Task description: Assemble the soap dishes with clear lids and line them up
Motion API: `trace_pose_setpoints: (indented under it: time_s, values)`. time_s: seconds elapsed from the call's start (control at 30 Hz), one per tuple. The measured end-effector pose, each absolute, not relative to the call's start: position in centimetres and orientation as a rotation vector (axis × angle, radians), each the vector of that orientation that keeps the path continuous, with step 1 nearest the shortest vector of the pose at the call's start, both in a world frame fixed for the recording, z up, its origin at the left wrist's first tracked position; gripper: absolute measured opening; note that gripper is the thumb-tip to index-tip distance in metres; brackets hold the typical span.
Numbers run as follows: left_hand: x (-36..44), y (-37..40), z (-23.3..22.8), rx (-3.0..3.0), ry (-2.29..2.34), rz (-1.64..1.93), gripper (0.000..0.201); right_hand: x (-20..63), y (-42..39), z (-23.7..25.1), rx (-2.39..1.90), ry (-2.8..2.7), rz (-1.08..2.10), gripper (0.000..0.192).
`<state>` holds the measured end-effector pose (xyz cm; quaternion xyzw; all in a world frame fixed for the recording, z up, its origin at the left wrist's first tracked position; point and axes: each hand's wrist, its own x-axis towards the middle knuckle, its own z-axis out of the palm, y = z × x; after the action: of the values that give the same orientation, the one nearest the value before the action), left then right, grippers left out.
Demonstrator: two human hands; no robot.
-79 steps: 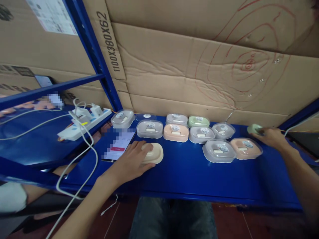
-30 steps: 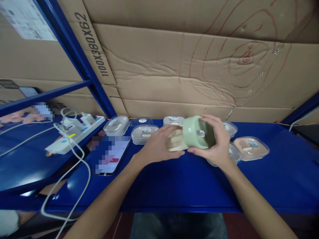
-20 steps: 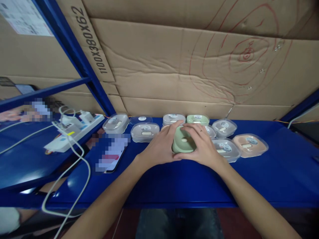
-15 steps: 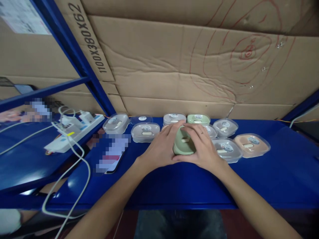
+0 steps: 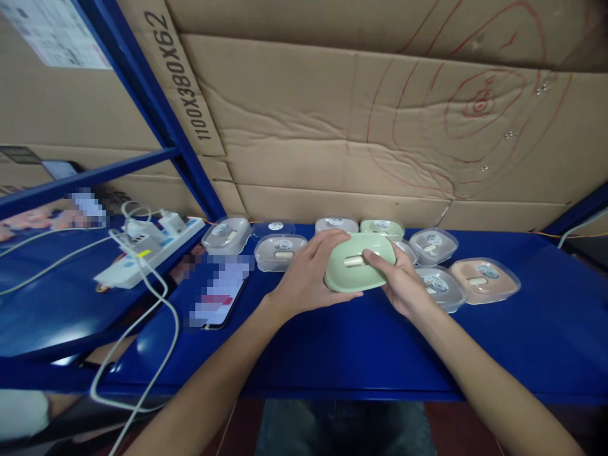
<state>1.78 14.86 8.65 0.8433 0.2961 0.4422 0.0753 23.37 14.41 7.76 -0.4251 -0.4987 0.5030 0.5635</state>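
A pale green soap dish [image 5: 360,269] with a cream insert in its middle is held just above the blue shelf [image 5: 332,342]. My left hand [image 5: 304,278] grips its left side with the thumb underneath. From the right, my right hand [image 5: 403,282] holds it with the thumb on top near the insert. Behind them stand several lidded soap boxes: a clear grey one [image 5: 280,251], a green one [image 5: 381,226], a peach one [image 5: 483,279].
A phone [image 5: 219,292] lies on the shelf left of my left hand. A white power strip [image 5: 142,252] with plugs and trailing cables sits on the lower shelf at the left. Cardboard boxes [image 5: 361,139] close the back. Blue uprights stand left and right.
My right hand fetched the green piece from the far right, and my left lifted the cream one. Both met at the centre, joined. The green dish now lies flat in both hands.
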Motion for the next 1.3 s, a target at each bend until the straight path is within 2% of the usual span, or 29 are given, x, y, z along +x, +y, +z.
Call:
trace_pose_setpoints:
  time_s: [0.1,0.17,0.33,0.53,0.77,0.9,1.03,1.17,1.3]
  values:
    - [1.9,14.9,8.7,2.428,0.894,1.336,0.118,23.1,14.5,8.0,-0.98,-1.06,1.232,0.065]
    - [2.1,14.7,8.8,2.251,0.835,1.402,0.123,23.2,14.6,8.1,-0.964,-1.03,1.198,0.065]
    - [3.0,14.5,8.7,1.506,0.699,1.245,0.08,23.5,14.8,7.3,-0.954,-1.122,0.927,0.06]
    - [3.2,14.9,8.7,1.283,0.738,1.231,0.062,23.0,14.1,7.0,-1.018,-1.355,0.441,0.043]
    - [3.2,14.7,8.7,1.344,0.761,1.31,0.053,23.3,14.2,6.8,-1.077,-1.419,0.341,0.042]
    - [3.5,14.6,8.4,1.334,0.788,1.345,0.057,23.4,14.6,6.5,-1.09,-1.453,0.326,0.045]
    - [3.9,14.7,8.5,1.142,0.732,1.277,0.052,23.5,14.9,6.7,-1.012,-1.417,0.389,0.05]
    - [3.9,15.1,8.5,0.997,0.698,1.219,0.058,23.7,15.0,6.9,-0.997,-1.418,0.43,0.052]
    - [3.6,15.4,8.3,1.0,0.746,1.266,0.056,23.8,14.7,7.0,-0.994,-1.438,0.374,0.052]
